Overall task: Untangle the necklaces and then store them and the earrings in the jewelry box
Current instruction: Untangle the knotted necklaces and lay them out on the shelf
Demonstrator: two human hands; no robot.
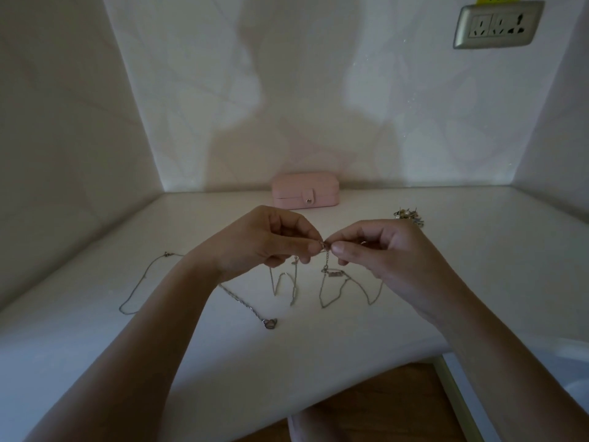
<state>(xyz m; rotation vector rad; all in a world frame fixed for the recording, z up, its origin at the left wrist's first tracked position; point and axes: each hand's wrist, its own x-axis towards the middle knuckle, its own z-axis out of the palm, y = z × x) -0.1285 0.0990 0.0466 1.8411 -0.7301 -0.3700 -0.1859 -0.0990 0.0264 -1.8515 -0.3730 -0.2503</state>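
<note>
Above the white tabletop (471, 269), in a pale-walled corner, my left hand (261, 240) and right hand (389, 250) pinch the hanging necklace (334, 274) between their fingers (338, 248). A second necklace (242, 303) lies leftward, the closed pink jewelry box (305, 190) sits by the wall, and the earrings (409, 216) are right.

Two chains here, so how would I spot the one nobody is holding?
On the white table, look at the left half, beneath the left forearm. The loose necklace lies flat there, ending in a small pendant toward the front. Unlike the other necklace, pinched up between the left hand and right hand, nothing lifts it.
</note>
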